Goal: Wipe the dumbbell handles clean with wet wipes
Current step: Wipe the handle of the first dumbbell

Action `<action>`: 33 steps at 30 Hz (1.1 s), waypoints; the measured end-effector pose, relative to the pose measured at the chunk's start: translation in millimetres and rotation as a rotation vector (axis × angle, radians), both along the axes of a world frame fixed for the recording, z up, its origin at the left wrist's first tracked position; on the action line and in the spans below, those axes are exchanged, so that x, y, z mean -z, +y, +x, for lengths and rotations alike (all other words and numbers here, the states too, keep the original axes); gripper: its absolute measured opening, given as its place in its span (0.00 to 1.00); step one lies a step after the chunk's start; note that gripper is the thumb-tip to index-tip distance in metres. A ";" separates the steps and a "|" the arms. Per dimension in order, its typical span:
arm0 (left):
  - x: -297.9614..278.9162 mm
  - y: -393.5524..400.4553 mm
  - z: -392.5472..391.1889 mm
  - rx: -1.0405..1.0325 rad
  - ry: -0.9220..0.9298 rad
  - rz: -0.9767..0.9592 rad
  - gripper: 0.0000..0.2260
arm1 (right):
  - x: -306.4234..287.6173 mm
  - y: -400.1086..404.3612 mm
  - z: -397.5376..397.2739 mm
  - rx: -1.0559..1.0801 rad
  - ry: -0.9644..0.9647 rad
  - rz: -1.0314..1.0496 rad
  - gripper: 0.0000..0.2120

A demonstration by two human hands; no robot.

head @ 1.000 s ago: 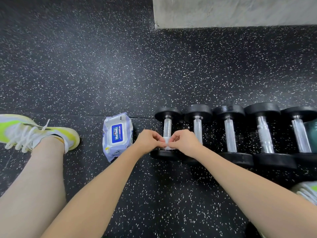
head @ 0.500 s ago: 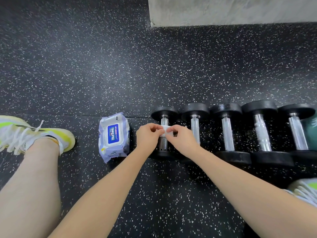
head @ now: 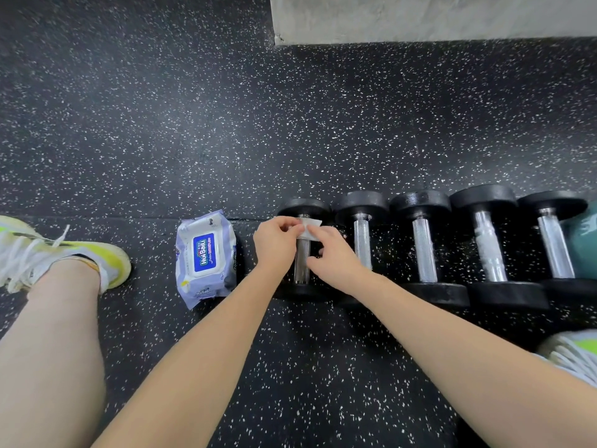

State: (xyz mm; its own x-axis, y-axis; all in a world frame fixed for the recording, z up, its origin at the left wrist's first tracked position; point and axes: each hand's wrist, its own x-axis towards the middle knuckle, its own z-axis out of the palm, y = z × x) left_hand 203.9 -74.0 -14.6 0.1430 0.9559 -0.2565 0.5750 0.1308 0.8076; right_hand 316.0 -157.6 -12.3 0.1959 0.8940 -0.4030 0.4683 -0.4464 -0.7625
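Note:
Several black dumbbells with chrome handles lie in a row on the speckled rubber floor. Around the far end of the leftmost dumbbell's handle (head: 302,263) is wrapped a white wet wipe (head: 310,225). My left hand (head: 277,242) pinches the wipe from the left, and my right hand (head: 334,257) pinches it from the right. The near part of that handle shows bare between my hands. The second dumbbell (head: 362,240) lies just right of my right hand.
A purple pack of wet wipes (head: 205,257) lies left of the dumbbells. My left shoe (head: 64,250) and leg are at far left, my right shoe (head: 571,354) at lower right. A teal object (head: 583,244) sits at the right edge. A concrete block (head: 420,17) stands behind.
Both hands have slid the wipe along the leftmost handle from its near end to its far end, leaving the near part of the handle uncovered.

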 end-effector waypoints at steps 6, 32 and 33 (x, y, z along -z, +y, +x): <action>2.2 5.8 5.7 -0.030 -0.005 0.002 0.04 | 3.8 9.0 1.8 0.008 -0.032 0.023 0.35; -10.8 -5.6 -51.0 0.376 0.130 -0.441 0.08 | -14.5 -1.1 7.9 -0.048 0.061 -0.180 0.06; -11.9 -6.0 -51.6 0.395 0.151 -0.458 0.08 | -14.5 -0.8 8.1 -0.073 0.070 -0.204 0.05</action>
State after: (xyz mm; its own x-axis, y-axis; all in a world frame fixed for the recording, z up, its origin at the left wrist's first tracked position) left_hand 152.4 -80.0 -2.7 0.3935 0.6264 -0.6729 0.7543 0.1984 0.6258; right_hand 324.1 -158.5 2.2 0.0986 0.8034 -0.5872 0.4543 -0.5614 -0.6917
